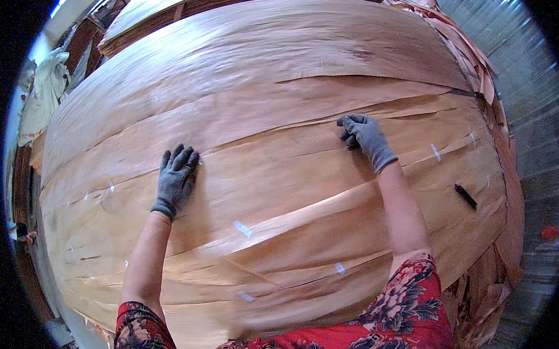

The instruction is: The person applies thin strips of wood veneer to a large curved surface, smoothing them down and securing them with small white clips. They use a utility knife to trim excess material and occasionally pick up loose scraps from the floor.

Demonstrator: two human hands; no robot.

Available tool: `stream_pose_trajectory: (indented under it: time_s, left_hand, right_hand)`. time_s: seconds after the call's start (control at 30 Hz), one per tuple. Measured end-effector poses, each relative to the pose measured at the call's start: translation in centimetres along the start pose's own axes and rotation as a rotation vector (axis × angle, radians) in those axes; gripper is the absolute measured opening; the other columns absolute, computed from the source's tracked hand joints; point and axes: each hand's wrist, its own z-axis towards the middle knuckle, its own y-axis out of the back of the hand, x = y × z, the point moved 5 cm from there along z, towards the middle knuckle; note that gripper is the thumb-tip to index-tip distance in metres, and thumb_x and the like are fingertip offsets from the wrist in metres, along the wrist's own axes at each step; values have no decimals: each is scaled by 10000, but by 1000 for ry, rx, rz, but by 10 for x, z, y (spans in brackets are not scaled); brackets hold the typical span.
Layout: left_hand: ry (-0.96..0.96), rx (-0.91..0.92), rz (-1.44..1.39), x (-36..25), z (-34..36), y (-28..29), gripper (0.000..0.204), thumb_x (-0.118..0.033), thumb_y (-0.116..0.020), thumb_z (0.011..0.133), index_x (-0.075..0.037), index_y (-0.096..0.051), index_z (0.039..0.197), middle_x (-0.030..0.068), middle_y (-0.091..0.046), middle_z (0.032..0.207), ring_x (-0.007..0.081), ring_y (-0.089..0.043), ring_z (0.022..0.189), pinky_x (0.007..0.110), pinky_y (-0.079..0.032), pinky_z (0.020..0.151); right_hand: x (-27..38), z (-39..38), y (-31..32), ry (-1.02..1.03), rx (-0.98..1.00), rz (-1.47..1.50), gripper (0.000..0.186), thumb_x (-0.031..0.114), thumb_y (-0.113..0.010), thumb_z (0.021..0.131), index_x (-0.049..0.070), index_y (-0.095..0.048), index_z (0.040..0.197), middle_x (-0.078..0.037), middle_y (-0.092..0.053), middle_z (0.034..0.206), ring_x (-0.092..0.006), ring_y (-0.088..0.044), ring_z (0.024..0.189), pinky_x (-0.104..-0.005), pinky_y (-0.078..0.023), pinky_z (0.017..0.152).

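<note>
A wide stack of wood veneer [279, 174] spreads under both hands, its tan top sheet split along several long, slanting seams. My left hand [176, 178], in a grey glove, lies flat on the sheet with its fingers stretched out. Further to the right, my gloved right hand [364, 137] is closed, fingers curled and pressed together beside a split in the veneer. Whatever its fingertips hold, if anything, is hidden. Short pieces of clear tape [243, 229] bridge some seams, including one piece of tape [436, 153] right of my right forearm.
A dark, slim tool [465, 196], perhaps a cutter, rests on the veneer at the right. Torn veneer scraps [481, 298] hang along the stack's right side. Beyond the far edge stands another veneer stack [156, 16]. Pale crumpled sheeting [47, 92] is at the far left.
</note>
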Motion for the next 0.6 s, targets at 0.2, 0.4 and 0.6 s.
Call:
stream_pose_trajectory:
  time_s: [0.2, 0.4, 0.6]
  left_hand:
    - [5, -5, -22, 2, -2, 2, 398, -160, -517, 816, -90, -539, 1208, 130, -488, 1282, 319, -391, 1246, 484, -229, 1058]
    - [12, -59, -58, -4, 2, 10, 332, -143, -513, 835, -74, -562, 1157, 123, -512, 1255, 309, -422, 1223, 470, -253, 1055]
    - [43, -58, -89, 6, -5, 5, 410, -176, -533, 796, -91, -549, 1196, 117, -498, 1274, 316, -401, 1238, 485, -234, 1056]
  right_hand:
    - [17, 10, -27, -6, 132, -180, 196, 229, -583, 872, 55, -658, 922, -46, -619, 655, -89, -531, 484, -229, -428, 426]
    - [21, 25, -25, 45, 221, -237, 443, 204, -587, 872, 71, -482, 1281, -17, -592, 653, -74, -547, 539, -202, -436, 472]
    - [27, 39, -18, 93, 59, -431, 619, 188, -623, 844, 2, -332, 1358, -42, -603, 724, -79, -546, 568, -216, -432, 485]
